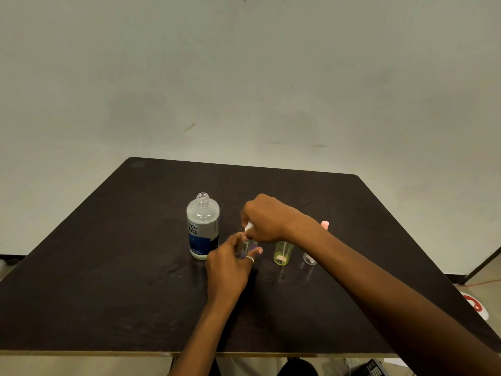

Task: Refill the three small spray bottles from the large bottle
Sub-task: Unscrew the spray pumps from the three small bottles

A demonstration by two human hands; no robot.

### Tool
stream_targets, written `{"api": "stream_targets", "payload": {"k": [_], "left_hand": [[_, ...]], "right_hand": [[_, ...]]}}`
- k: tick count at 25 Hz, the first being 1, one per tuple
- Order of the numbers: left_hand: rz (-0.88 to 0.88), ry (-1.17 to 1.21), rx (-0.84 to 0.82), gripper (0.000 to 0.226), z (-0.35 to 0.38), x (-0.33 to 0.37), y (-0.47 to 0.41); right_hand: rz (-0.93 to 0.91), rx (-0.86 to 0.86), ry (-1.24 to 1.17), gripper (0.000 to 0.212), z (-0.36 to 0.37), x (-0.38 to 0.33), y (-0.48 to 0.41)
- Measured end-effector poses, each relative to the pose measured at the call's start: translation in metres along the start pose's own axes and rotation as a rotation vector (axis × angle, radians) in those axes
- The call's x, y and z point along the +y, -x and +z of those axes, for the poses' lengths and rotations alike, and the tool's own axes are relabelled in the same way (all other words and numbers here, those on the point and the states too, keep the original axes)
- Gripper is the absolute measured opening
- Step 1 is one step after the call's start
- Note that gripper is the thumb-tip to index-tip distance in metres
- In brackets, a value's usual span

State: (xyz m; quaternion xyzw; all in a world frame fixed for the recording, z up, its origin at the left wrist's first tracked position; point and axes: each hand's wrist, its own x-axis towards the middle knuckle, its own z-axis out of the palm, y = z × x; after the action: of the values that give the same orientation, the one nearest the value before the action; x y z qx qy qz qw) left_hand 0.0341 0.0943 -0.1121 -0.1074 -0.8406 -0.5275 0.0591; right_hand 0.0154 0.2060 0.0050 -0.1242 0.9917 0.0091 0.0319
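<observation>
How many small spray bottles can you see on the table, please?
3: one clear bottle held in both hands beside the large bottle, a yellow-green bottle right of it, and a pink-capped bottle partly hidden behind the right forearm.

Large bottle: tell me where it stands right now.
The large bottle stands upright and uncapped left of centre on the dark table, just left of the left hand.

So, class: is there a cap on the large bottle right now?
No, the large bottle stands upright on the table with its threaded neck bare and open, no cap on it.
</observation>
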Motion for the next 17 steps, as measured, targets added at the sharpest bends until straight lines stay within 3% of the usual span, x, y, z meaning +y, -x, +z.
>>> {"api": "stream_targets", "payload": {"k": [7,9,12,17], "left_hand": [[0.014,0.013,0.017,0.043,0.0009,-0.0046,-0.0012],[0.024,0.018,0.024,0.043,0.0015,-0.0054,-0.0018],[0.028,0.018,0.036,0.046,0.0014,-0.0055,-0.001],[0.038,0.027,0.038,0.046,0.0003,-0.0061,-0.0005]], "right_hand": [[-0.084,-0.046,-0.027,0.022,-0.0051,0.0002,0.0022],[-0.052,-0.028,-0.038,0.019,-0.0046,0.0004,0.002],[0.087,0.044,0.023,0.034,-0.0002,-0.0032,-0.0007],[0.018,-0.021,-0.018,0.014,-0.0057,-0.0086,0.0019]]}}
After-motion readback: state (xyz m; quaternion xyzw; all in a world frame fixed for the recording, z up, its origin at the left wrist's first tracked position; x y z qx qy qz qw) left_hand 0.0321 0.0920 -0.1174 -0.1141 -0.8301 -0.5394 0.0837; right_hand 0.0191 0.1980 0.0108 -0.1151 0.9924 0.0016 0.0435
